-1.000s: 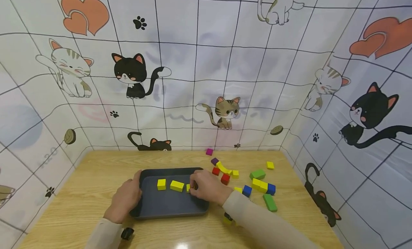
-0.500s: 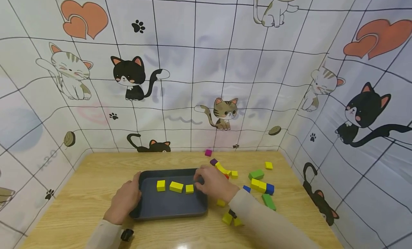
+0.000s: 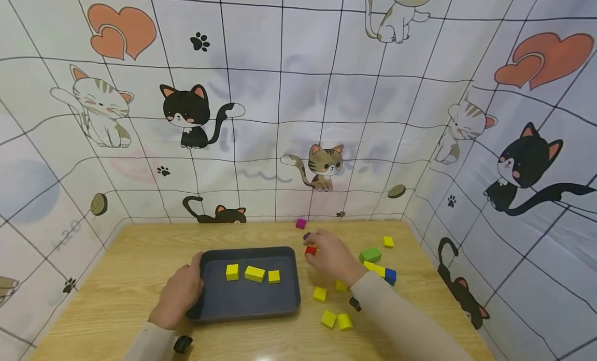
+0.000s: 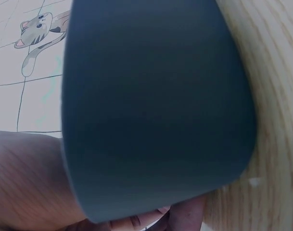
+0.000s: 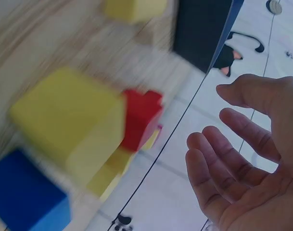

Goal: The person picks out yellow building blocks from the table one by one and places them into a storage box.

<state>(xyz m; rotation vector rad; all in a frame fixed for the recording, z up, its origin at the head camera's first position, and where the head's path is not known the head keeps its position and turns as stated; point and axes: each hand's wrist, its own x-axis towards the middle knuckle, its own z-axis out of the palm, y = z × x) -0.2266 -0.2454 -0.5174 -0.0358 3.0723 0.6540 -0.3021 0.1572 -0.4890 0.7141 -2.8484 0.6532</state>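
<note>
My left hand (image 3: 179, 293) holds the left edge of a dark grey tray (image 3: 242, 303); in the left wrist view, the tray's side (image 4: 156, 106) fills the middle. Inside the tray, three yellow blocks stand in a row: a left one (image 3: 232, 272), a longer middle one (image 3: 254, 274) and a small right one (image 3: 273, 277). My right hand (image 3: 333, 257) is over the loose blocks right of the tray, fingers loosely bent around no object. Its fingertips overlap a red block (image 3: 310, 251) and a purple block (image 3: 306, 236). The right wrist view shows a yellow block (image 5: 64, 120) and a blue block (image 5: 31, 192) nearby.
Several yellow blocks (image 3: 328, 319) lie right of the tray. Further right are a green block (image 3: 370, 255), a blue block (image 3: 390, 276) and a lone yellow block (image 3: 388, 242). A magenta block (image 3: 300, 224) sits by the cat-printed back wall (image 3: 261, 117).
My right hand has let go of the small right yellow block in the tray and moved right, over the loose blocks. The left hand stays at the tray's edge.
</note>
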